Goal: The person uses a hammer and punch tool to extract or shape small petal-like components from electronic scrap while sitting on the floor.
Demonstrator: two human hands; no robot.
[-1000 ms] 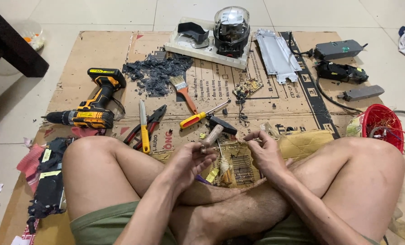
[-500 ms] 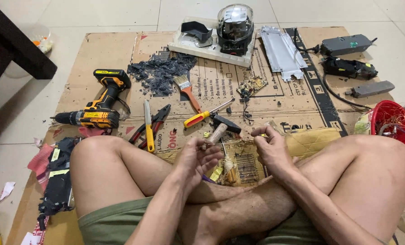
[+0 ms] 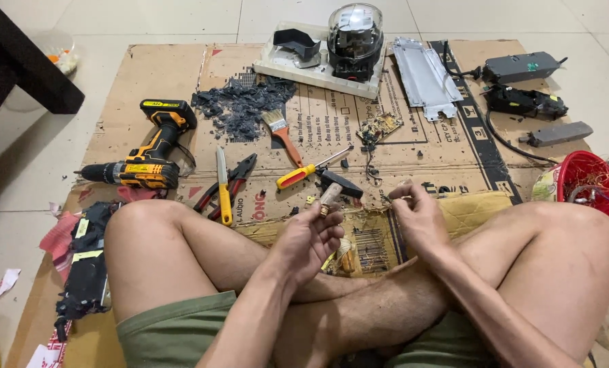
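Left hand: the left hand [image 3: 310,235] is closed around a small cylindrical part with a coppery end [image 3: 329,197], held upright just above the lap.
Right hand: the right hand [image 3: 417,217] is pinched shut at the fingertips; whether a fine wire or small piece is gripped there cannot be told.
Location of part: the cylindrical part is held at the centre of the view, directly above the circuit board [image 3: 369,247] resting between the knees, with the right hand at 3 o'clock from it.
Risk, drop: the part is gripped by the fingertips only; if the grip slips, it would probably be lost among the debris on the cardboard sheet [image 3: 147,88].
Risk, bare legs: the utility knife [image 3: 222,184] and the pliers [image 3: 233,180] lie at 10 o'clock from the left hand, just beside the left knee; a shift of that knee could bring skin against an edge.
Risk, board: the circuit board is wedged against the legs; solder points could scratch if pressure is applied.
Risk, reach: the screwdriver [image 3: 309,170] and the dark-headed hammer [image 3: 340,184] lie at 12 o'clock, close to the hands; a blind reach could knock them.
Risk, dust: a pile of dark shredded scraps [image 3: 240,105] lies at 11 o'clock beside the paintbrush [image 3: 280,133]; it could be scattered by a sweep of the arm.
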